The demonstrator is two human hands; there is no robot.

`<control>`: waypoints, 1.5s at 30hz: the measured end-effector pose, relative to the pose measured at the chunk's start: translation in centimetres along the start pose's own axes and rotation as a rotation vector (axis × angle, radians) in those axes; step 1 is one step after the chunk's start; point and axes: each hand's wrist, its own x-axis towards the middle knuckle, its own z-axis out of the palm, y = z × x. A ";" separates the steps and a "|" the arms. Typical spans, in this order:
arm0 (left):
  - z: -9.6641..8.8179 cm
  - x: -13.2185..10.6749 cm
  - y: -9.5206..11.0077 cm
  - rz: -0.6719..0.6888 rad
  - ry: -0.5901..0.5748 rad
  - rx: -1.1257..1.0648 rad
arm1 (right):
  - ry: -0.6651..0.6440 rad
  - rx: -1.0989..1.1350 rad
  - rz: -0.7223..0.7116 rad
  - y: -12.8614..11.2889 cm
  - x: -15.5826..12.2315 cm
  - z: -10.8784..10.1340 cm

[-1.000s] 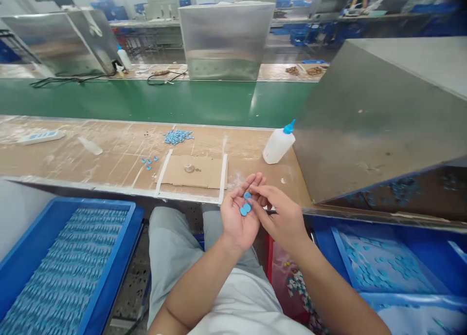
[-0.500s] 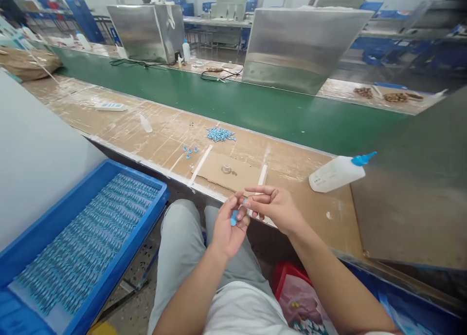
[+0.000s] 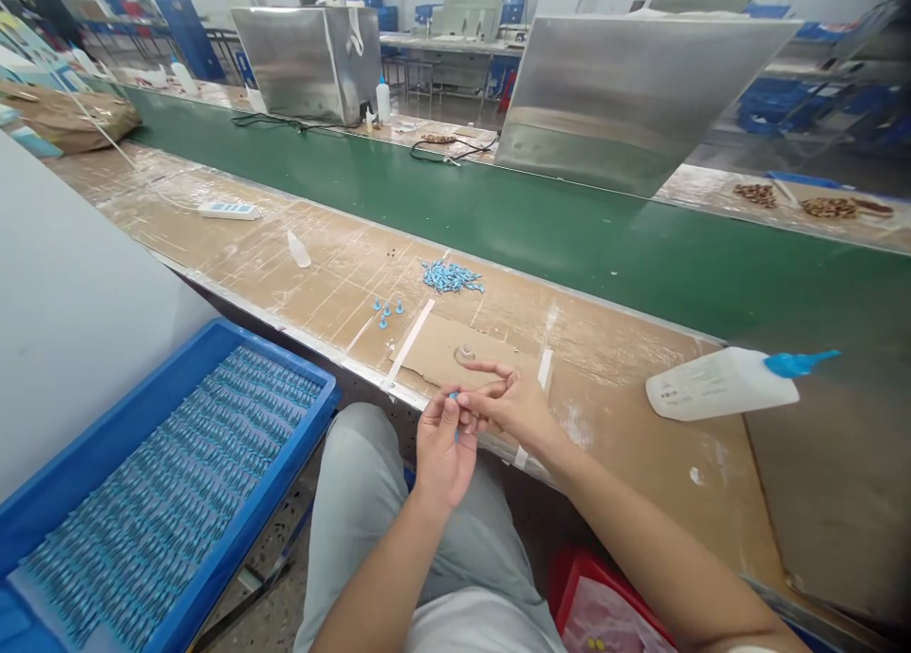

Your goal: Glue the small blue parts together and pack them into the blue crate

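- Out front, a white plastic squeeze bottle with a blue nozzle (image 3: 722, 384) lies tilted at the right, nozzle aimed rightward, well apart from the hands!
- Nearer the middle, a brown cardboard sheet (image 3: 491, 340) sits taped to the brown table (image 3: 612, 463), a small clear round dish (image 3: 464, 353) on it; the right hand (image 3: 509, 401) covers part of the sheet.
- Beyond it, a heap of small blue pieces (image 3: 451, 276), pointing every way, with four blue disc-based pieces (image 3: 386, 309) standing nearby, narrow ends up.
- Behind all that, a long green belt (image 3: 427, 193); down at the left, a blue plastic tray (image 3: 324, 387) filled with rows of blue pieces.
- And here's the small blue plastic piece (image 3: 454, 396), at the fingertips above the table's near edge! Fingers hide most of it, so its direction and long axis can't be told.
- Left hand (image 3: 445, 449): curled, thumb and fingers pinching that piece.
- Right hand: half open, forefinger stretched out, thumb at the piece; whether it grips can't be told.
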 end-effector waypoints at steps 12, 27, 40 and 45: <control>-2.7 2.0 3.6 -0.012 0.285 -0.083 | 0.544 -1.022 -0.286 0.9 23.3 -10.4; -4.4 2.7 4.5 -0.011 0.284 -0.064 | 0.299 -0.711 -0.367 2.1 19.3 -12.4; -5.2 2.4 3.1 -0.056 0.248 -0.036 | -0.138 -1.213 -0.591 1.9 12.9 -11.7; -4.9 2.0 3.0 -0.064 0.258 0.003 | -0.067 -1.118 -0.583 3.0 12.7 -11.3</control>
